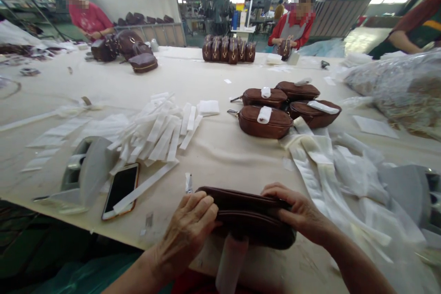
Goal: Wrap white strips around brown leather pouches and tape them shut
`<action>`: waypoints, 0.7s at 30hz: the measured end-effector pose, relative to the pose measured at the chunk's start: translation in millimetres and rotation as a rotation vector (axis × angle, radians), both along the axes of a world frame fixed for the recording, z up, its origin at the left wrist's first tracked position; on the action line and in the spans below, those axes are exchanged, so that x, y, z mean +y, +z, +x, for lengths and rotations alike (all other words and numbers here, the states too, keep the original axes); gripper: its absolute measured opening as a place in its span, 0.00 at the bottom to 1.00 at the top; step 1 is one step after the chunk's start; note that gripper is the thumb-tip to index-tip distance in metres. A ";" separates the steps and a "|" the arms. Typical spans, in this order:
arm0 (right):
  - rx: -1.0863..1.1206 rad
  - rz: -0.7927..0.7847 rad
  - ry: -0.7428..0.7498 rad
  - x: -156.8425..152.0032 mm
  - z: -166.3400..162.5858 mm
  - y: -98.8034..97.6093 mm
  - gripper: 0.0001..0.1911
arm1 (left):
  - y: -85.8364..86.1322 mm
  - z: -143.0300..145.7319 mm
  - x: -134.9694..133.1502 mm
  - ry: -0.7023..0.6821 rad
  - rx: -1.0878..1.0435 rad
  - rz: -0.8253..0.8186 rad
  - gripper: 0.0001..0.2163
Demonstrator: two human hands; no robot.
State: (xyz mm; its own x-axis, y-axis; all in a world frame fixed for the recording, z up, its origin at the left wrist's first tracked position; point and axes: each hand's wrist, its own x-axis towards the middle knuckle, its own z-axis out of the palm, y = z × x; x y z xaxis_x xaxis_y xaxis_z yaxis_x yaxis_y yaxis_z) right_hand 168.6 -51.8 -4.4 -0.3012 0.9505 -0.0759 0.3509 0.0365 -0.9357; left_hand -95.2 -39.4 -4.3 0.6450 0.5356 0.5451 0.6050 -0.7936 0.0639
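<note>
A dark brown leather bag (255,223) is held between my two hands at the table's near edge. My left hand (193,220) is closed round its left end. At its right end my right hand (299,211) grips with the thumb and fingers on the leather. From the bag's near side hangs a whitish translucent strip (232,262). A zip pull wrapped in white (188,183) sticks out just past my left fingers. Beyond my hands sit several similar brown bags (265,121) with white wrapping on top.
Loose white strips (161,133) lie left of centre, near a phone (121,190) and a grey tape dispenser (87,170). White foam strips (320,161) and a second dispenser (409,193) are at right. Across the table, people (292,27) work beside finished bags (229,49).
</note>
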 end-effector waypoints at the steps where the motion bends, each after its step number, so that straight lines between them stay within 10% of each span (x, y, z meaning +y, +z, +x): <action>1: -0.004 -0.004 0.015 -0.7 1.9 0.5 0.13 | -0.8 0.0 1.7 -0.020 -0.017 -0.031 0.05; 7: -0.134 0.050 -0.019 -12.7 15.2 -0.9 0.14 | -7.2 4.1 10.4 -0.045 0.006 -0.103 0.03; 16: -0.414 0.554 -0.219 -43.2 -7.3 -13.1 0.26 | 0.6 3.4 11.4 -0.055 -0.020 -0.080 0.02; 21: -0.331 0.627 -0.311 -37.6 -19.1 -33.2 0.11 | -9.8 3.5 19.1 -0.052 -0.072 -0.025 0.04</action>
